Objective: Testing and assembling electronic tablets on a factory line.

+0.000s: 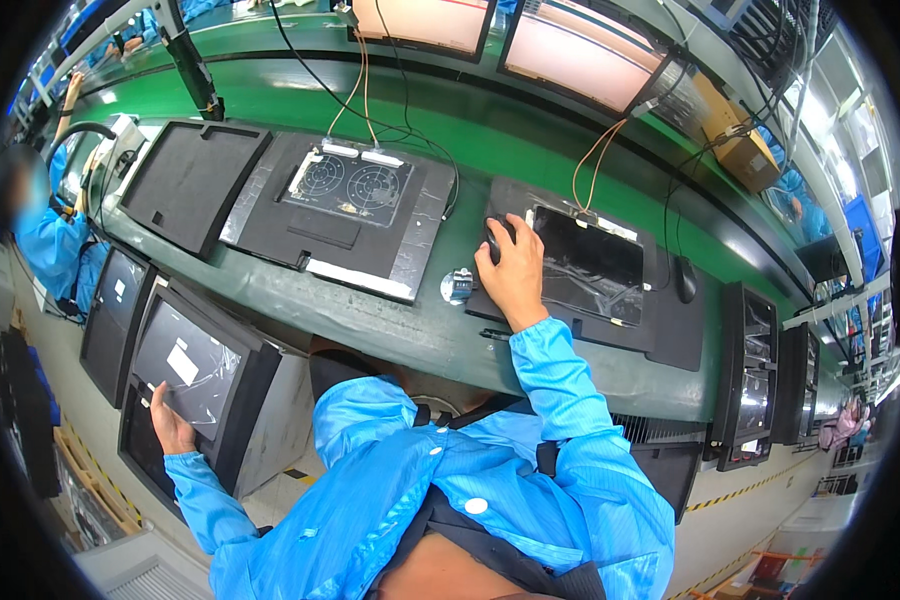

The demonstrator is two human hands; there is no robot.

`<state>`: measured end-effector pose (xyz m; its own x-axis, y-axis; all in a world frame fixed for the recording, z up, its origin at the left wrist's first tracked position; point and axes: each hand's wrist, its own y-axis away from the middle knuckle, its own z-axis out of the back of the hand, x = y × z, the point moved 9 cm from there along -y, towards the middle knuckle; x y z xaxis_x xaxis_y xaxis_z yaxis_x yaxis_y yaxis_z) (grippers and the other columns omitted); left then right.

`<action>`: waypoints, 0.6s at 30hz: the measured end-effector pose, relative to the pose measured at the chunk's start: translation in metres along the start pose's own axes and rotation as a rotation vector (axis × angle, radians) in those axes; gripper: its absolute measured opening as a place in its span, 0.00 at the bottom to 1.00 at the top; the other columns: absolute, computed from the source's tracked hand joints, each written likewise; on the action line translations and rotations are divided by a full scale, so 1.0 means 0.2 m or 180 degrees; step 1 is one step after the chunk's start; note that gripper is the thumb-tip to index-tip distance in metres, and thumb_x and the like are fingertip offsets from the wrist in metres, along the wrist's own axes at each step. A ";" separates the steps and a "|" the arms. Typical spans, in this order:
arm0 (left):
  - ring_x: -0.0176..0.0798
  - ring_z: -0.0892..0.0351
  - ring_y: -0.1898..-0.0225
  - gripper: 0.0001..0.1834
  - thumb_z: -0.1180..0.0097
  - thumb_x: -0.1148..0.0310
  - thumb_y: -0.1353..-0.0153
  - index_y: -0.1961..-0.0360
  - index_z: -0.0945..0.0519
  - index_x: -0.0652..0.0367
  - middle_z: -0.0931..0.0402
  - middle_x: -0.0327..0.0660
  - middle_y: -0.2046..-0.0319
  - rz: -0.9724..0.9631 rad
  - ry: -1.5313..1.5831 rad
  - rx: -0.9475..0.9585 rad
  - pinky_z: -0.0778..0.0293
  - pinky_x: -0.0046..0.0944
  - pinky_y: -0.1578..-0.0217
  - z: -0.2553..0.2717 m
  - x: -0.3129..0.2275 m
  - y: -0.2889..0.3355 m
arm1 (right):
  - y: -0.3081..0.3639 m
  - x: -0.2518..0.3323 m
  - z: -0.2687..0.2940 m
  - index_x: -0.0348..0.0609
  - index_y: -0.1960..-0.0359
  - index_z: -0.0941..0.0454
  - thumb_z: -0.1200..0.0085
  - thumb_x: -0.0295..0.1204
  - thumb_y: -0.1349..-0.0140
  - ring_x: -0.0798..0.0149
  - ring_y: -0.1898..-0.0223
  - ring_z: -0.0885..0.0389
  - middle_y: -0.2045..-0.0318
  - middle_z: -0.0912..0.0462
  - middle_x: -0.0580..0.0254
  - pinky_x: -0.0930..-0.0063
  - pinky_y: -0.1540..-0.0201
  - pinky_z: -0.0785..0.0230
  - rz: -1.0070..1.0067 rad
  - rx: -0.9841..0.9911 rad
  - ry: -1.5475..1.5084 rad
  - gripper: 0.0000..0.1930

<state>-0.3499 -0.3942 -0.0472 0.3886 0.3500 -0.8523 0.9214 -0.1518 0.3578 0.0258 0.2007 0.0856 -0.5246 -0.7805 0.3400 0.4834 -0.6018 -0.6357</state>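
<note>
My right hand (515, 272) is closed over a dark rounded object that looks like a black computer mouse (496, 238), at the left edge of a dark flat screen (588, 262). That screen lies on a black pad, with a cable joined to its far edge. Low on the left, my left hand (173, 428) has its fingers at the near edge of a flat panel (185, 345) under clear film with a white label. The fingers appear to grip that edge. The panel lies in a black foam tray (255, 375) on a stack.
Left on the green bench is a screen with round target patterns (345, 188), beside a black tray (195, 180). Another mouse (685, 280) lies right. A small black device (460, 286) and a pen (494, 335) are near my right hand. Monitors (580, 55) stand behind; a co-worker (50, 235) sits left.
</note>
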 end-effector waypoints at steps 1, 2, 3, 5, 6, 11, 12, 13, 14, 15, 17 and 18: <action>0.44 0.21 0.48 0.20 0.42 0.68 0.35 0.44 0.26 0.63 0.23 0.42 0.51 -0.0033 -0.0010 -0.0016 0.26 0.45 0.44 0.01 0.00 -0.01 | 0.00 0.00 0.00 0.42 0.50 0.19 0.41 0.31 0.43 0.45 0.45 0.26 0.45 0.25 0.45 0.49 0.37 0.38 0.0004 -0.0007 -0.0004 0.19; 0.44 0.21 0.48 0.20 0.43 0.68 0.34 0.43 0.26 0.63 0.23 0.42 0.51 -0.0066 -0.0020 -0.0033 0.26 0.45 0.43 0.01 -0.01 -0.01 | 0.00 0.00 0.00 0.42 0.50 0.19 0.41 0.31 0.44 0.45 0.45 0.26 0.46 0.25 0.46 0.49 0.37 0.38 0.0010 -0.0014 -0.0007 0.19; 0.44 0.21 0.48 0.20 0.43 0.68 0.34 0.43 0.26 0.63 0.23 0.42 0.51 -0.0065 -0.0020 -0.0030 0.26 0.45 0.43 0.02 -0.01 -0.01 | 0.00 0.01 0.00 0.42 0.50 0.19 0.41 0.31 0.44 0.45 0.45 0.26 0.46 0.25 0.46 0.49 0.37 0.38 0.0008 -0.0016 -0.0004 0.19; 0.44 0.21 0.48 0.19 0.43 0.68 0.34 0.43 0.26 0.63 0.22 0.42 0.51 0.0035 0.0129 0.0000 0.26 0.44 0.43 0.00 0.00 0.00 | 0.00 0.02 0.00 0.41 0.50 0.18 0.40 0.30 0.44 0.45 0.46 0.25 0.46 0.24 0.46 0.49 0.37 0.38 0.0012 -0.0025 -0.0019 0.18; 0.44 0.21 0.48 0.19 0.43 0.68 0.34 0.43 0.26 0.63 0.22 0.42 0.51 0.0033 0.0125 0.0001 0.26 0.44 0.43 0.01 -0.01 -0.01 | 0.00 0.02 -0.01 0.41 0.50 0.18 0.40 0.30 0.44 0.45 0.46 0.25 0.46 0.24 0.46 0.49 0.37 0.38 0.0007 -0.0027 -0.0022 0.18; 0.47 0.20 0.47 0.21 0.44 0.62 0.30 0.43 0.26 0.65 0.21 0.46 0.48 0.0284 0.0167 0.0232 0.26 0.48 0.43 -0.01 0.01 -0.04 | -0.01 0.07 0.04 0.43 0.46 0.21 0.39 0.32 0.44 0.44 0.37 0.30 0.43 0.26 0.46 0.46 0.34 0.42 0.0039 -0.0195 0.0158 0.22; 0.49 0.20 0.48 0.21 0.45 0.61 0.29 0.42 0.26 0.65 0.21 0.47 0.47 0.0404 0.0153 0.0195 0.25 0.50 0.42 0.01 0.03 -0.02 | -0.02 0.05 0.05 0.44 0.45 0.22 0.38 0.33 0.44 0.43 0.33 0.35 0.41 0.28 0.47 0.43 0.32 0.44 0.0094 -0.0159 -0.0038 0.24; 0.49 0.19 0.48 0.20 0.46 0.62 0.28 0.43 0.26 0.66 0.21 0.47 0.47 0.0200 0.0139 0.0143 0.26 0.50 0.42 0.01 -0.01 -0.02 | -0.04 0.09 0.08 0.43 0.49 0.20 0.38 0.31 0.45 0.44 0.36 0.30 0.44 0.25 0.49 0.46 0.34 0.41 0.0260 -0.0358 -0.0124 0.20; 0.49 0.20 0.48 0.20 0.47 0.63 0.28 0.42 0.26 0.65 0.21 0.47 0.47 0.0039 0.0297 0.0341 0.25 0.50 0.42 -0.03 -0.05 0.00 | -0.08 0.12 0.09 0.42 0.51 0.19 0.38 0.30 0.45 0.45 0.38 0.28 0.47 0.23 0.50 0.48 0.35 0.39 0.0447 -0.0236 -0.0358 0.18; 0.49 0.20 0.48 0.19 0.47 0.63 0.28 0.42 0.26 0.65 0.21 0.47 0.47 -0.0123 0.0451 0.0541 0.25 0.50 0.42 -0.06 -0.10 0.03 | -0.13 0.16 0.09 0.42 0.54 0.19 0.38 0.28 0.45 0.47 0.40 0.26 0.50 0.21 0.52 0.49 0.36 0.37 0.0639 -0.0120 -0.0597 0.15; 0.49 0.20 0.47 0.19 0.49 0.62 0.27 0.41 0.26 0.64 0.21 0.47 0.46 -0.0160 0.0853 0.0452 0.26 0.51 0.42 -0.01 -0.17 0.07 | -0.23 0.26 0.05 0.42 0.61 0.18 0.38 0.27 0.46 0.52 0.43 0.24 0.55 0.19 0.57 0.53 0.38 0.35 0.1144 0.0283 -0.0463 0.11; 0.49 0.20 0.47 0.19 0.50 0.62 0.27 0.42 0.25 0.62 0.21 0.48 0.46 -0.0236 0.1104 0.0362 0.26 0.51 0.41 -0.20 -0.24 0.21 | -0.27 0.24 -0.05 0.42 0.61 0.17 0.39 0.28 0.46 0.53 0.42 0.24 0.55 0.18 0.58 0.53 0.37 0.36 0.1224 0.0622 -0.0248 0.10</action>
<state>-0.3302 -0.3795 0.0242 0.3170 0.6534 -0.6874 0.9483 -0.2092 0.2385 -0.0326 0.1972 0.1307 -0.2295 -0.9600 0.1601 0.7606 -0.2796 -0.5859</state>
